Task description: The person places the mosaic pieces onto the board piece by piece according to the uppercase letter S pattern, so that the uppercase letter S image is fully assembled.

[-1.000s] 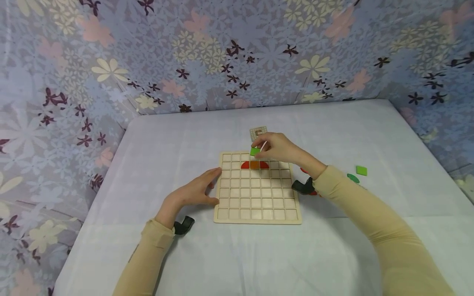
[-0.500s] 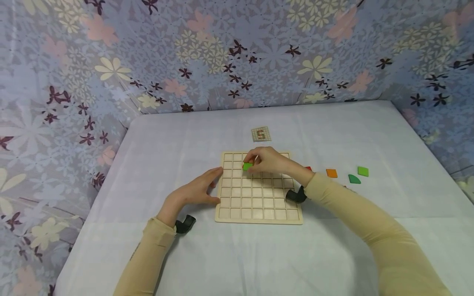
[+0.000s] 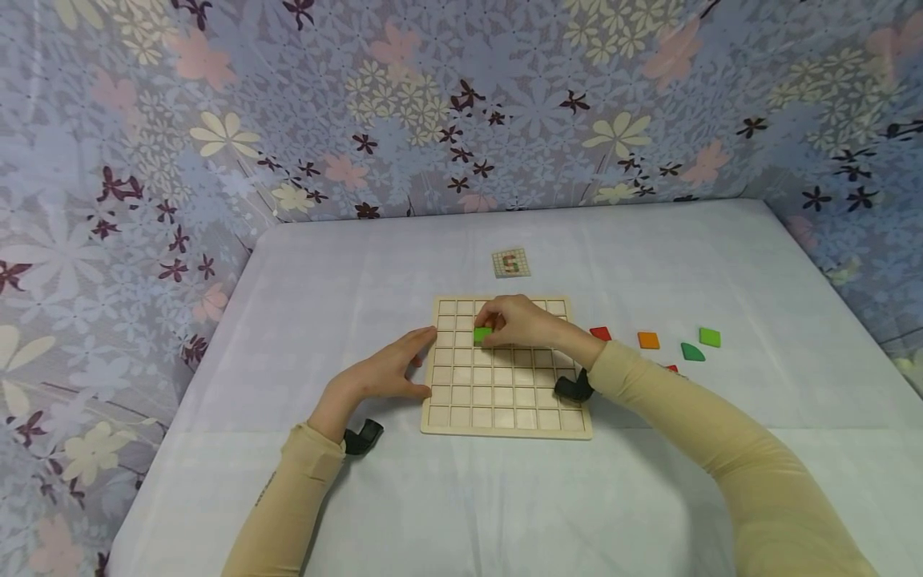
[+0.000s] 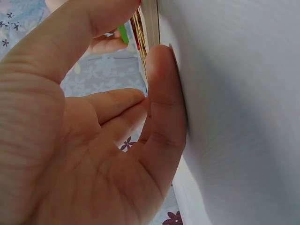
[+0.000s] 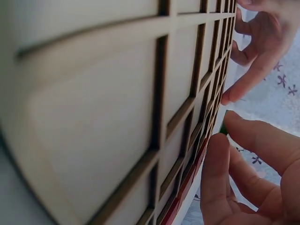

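Note:
My right hand [image 3: 525,322] pinches a bright green square tile [image 3: 482,336] over the upper left part of a wooden grid board [image 3: 505,435]. In the right wrist view the tile's dark green edge [image 5: 223,128] shows between thumb and finger. Red pieces [image 5: 180,192] lie in the board's cells there; the hand covers them in the head view. My left hand [image 3: 382,370] rests at the board's left side, its thumb and fingers spread along the rim. Close up in the left wrist view, that hand's fingers [image 4: 164,89] touch the board's edge.
Behind the board lies a small card [image 3: 511,263] with a printed grid pattern. Loose pieces sit to the right: a red one [image 3: 600,333], an orange square [image 3: 648,340], a dark green quarter-round [image 3: 692,352] and a green square [image 3: 710,336]. Another red piece is partly behind the right sleeve [image 3: 671,417].
My right hand has brought the green tile from the board's far edge down and slightly left, to a cell below the red and orange row. The left hand stays at the rim.

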A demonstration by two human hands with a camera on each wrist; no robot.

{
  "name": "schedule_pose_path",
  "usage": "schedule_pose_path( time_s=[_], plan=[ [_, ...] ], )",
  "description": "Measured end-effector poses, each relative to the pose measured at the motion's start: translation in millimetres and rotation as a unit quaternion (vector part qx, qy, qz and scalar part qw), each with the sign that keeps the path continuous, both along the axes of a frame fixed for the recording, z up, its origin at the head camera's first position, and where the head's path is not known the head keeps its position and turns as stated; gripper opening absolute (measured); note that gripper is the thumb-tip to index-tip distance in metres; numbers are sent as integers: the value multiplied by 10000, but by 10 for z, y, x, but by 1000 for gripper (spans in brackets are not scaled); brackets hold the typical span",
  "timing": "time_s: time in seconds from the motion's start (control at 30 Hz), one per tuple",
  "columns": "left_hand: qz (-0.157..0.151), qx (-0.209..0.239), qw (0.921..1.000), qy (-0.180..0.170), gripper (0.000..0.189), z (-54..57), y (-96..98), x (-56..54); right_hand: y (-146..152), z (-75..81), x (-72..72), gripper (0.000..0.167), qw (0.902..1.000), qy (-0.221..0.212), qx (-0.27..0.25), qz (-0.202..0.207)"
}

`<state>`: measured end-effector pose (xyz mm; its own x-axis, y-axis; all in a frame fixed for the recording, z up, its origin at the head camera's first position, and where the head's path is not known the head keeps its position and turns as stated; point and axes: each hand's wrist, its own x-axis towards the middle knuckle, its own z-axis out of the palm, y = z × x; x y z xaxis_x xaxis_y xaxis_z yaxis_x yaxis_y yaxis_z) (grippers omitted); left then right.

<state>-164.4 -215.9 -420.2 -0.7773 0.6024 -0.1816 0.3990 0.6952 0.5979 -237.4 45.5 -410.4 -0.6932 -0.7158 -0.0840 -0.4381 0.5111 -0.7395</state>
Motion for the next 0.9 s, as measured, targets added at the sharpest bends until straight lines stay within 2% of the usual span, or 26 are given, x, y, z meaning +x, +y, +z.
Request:
schedule_pose_path(
  time_s=[0.17,0.57,0.9],
  plan=[
    [-36,3,10000,52,90,3,2,2,0,-5,6,25,9994,302,105,154],
    [-38,45,10000,69,91,5,0,-1,-32,-98,-14,26,9971,653,325,227],
    [-31,-8,10000,77,91,-10,-3,-4,-43,-56,23,26,9968,681,342,234]
  ],
)
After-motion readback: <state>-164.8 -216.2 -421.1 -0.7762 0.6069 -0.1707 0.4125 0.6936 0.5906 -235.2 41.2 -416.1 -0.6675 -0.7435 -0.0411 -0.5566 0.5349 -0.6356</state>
